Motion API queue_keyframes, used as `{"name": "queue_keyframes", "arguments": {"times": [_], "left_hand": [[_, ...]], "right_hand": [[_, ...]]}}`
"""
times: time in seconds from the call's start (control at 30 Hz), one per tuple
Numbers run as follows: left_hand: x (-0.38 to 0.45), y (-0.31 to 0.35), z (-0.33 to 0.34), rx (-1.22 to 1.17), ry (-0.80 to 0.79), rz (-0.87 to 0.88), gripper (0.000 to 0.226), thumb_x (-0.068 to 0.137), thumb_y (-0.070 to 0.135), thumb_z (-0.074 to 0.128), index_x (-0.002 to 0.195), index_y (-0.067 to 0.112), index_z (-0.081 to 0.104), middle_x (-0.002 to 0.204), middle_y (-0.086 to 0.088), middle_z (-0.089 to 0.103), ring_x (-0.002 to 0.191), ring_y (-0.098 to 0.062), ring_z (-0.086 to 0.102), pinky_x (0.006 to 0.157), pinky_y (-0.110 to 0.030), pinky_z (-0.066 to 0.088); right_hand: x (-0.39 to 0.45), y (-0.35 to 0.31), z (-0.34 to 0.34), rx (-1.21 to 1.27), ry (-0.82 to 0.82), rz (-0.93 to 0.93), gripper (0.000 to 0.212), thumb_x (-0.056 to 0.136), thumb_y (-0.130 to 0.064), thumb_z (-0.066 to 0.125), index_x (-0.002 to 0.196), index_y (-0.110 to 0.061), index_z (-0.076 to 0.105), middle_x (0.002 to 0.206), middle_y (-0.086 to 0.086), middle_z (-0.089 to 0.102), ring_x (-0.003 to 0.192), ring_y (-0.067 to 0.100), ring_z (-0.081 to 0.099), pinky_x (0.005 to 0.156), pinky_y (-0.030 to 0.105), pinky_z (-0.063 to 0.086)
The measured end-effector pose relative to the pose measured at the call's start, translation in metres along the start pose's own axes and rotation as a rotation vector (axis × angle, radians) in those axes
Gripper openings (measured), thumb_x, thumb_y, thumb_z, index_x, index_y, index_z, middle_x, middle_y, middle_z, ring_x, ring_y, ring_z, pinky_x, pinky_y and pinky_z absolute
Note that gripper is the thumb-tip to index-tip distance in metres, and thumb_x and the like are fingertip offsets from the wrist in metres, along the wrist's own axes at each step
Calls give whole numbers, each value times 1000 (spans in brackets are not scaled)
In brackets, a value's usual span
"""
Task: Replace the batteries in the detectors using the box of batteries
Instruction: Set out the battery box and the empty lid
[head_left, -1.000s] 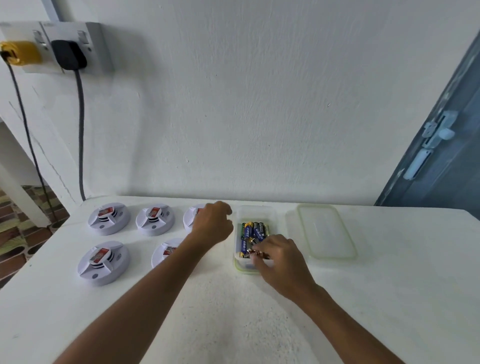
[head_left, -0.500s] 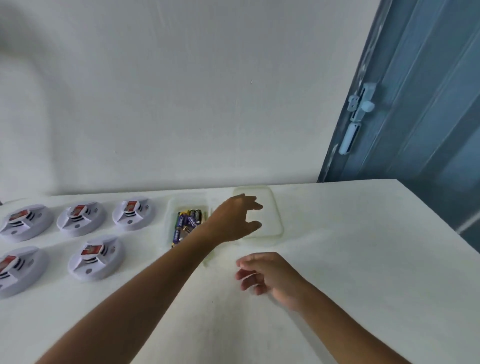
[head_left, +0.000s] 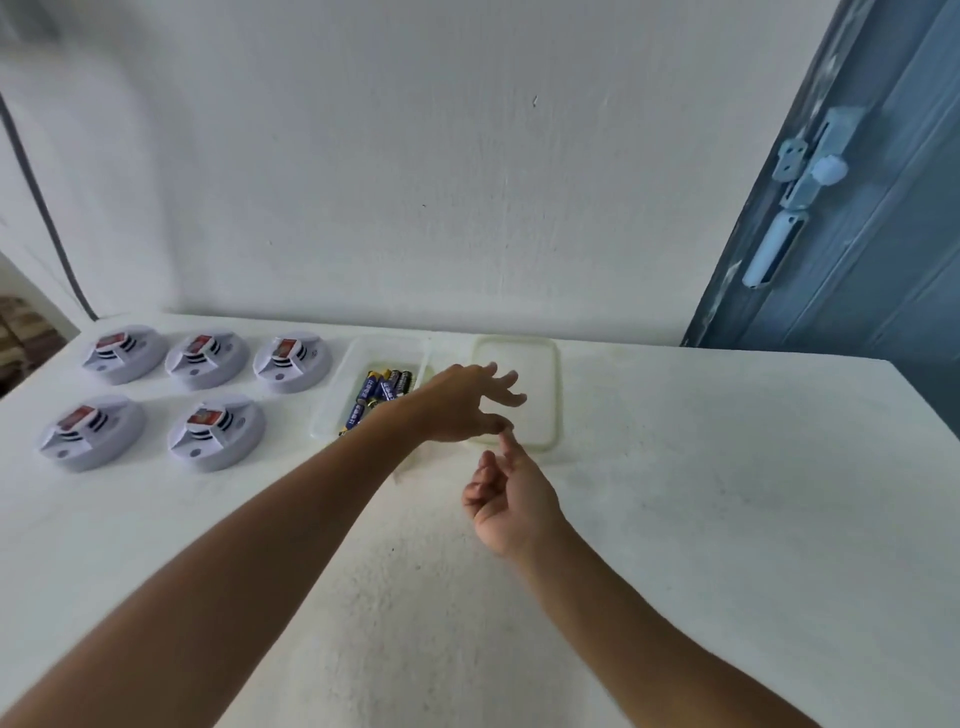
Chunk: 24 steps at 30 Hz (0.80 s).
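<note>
Several white round detectors (head_left: 291, 361) lie in two rows at the table's left, red-labelled batteries showing in their open backs. A clear plastic box (head_left: 332, 410) holds several blue and yellow batteries (head_left: 375, 392). Its clear lid (head_left: 540, 374) lies flat to the right of the box. My left hand (head_left: 462, 402) reaches across the box, fingers spread loosely over the lid's near left part, holding nothing. My right hand (head_left: 511, 499) hovers just in front of the lid, fingers loosely curled, forefinger raised, empty.
The white table (head_left: 701, 467) meets a white wall at the back. A blue door with a latch (head_left: 795, 192) stands at the right. A dark cable (head_left: 41, 202) hangs down the wall at the far left.
The view has swung right and back a little. My left hand left the detectors and crossed over the box to the lid. My right hand came out of the box and pulled back.
</note>
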<state>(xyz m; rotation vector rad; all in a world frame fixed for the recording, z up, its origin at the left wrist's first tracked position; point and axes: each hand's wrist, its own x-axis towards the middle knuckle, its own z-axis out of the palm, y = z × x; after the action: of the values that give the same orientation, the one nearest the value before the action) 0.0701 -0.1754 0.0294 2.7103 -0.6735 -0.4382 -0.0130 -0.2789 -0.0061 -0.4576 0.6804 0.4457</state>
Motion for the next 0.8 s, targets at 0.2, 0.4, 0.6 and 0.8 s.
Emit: {"name": "queue_keyframes", "arguments": {"times": [0.2, 0.4, 0.6, 0.8], "left_hand": [[2, -4, -1, -25, -21, 13, 43, 102, 15, 46, 142, 30, 44, 158, 11, 23, 148, -8, 9, 118, -33, 3], [4, -8, 4, -113, 32, 29, 44, 102, 7, 41, 139, 27, 50, 157, 11, 27, 148, -6, 11, 120, -33, 5], [0, -9, 16, -136, 107, 20, 38, 101, 21, 46, 137, 31, 52, 157, 11, 26, 149, -11, 14, 119, -51, 18], [-8, 5, 21, 31, 174, -16, 42, 100, 37, 47, 141, 30, 47, 162, 3, 12, 151, -18, -2, 117, -63, 5]], "right_hand": [[0, 9, -2, -142, 76, -115, 23, 93, -34, 60, 82, -14, 56, 48, -2, 39, 38, 8, 31, 45, 23, 25], [-18, -5, -6, -588, -130, 109, 27, 84, -33, 72, 83, -13, 54, 53, 1, 50, 40, 9, 34, 42, 20, 27], [-26, -101, -14, -1216, -257, -168, 21, 89, -15, 63, 70, -6, 65, 47, 5, 52, 33, 9, 35, 36, 18, 22], [25, -117, 7, -1105, 110, -441, 36, 84, -28, 72, 104, 1, 64, 97, 15, 71, 75, 26, 67, 58, 29, 52]]}}
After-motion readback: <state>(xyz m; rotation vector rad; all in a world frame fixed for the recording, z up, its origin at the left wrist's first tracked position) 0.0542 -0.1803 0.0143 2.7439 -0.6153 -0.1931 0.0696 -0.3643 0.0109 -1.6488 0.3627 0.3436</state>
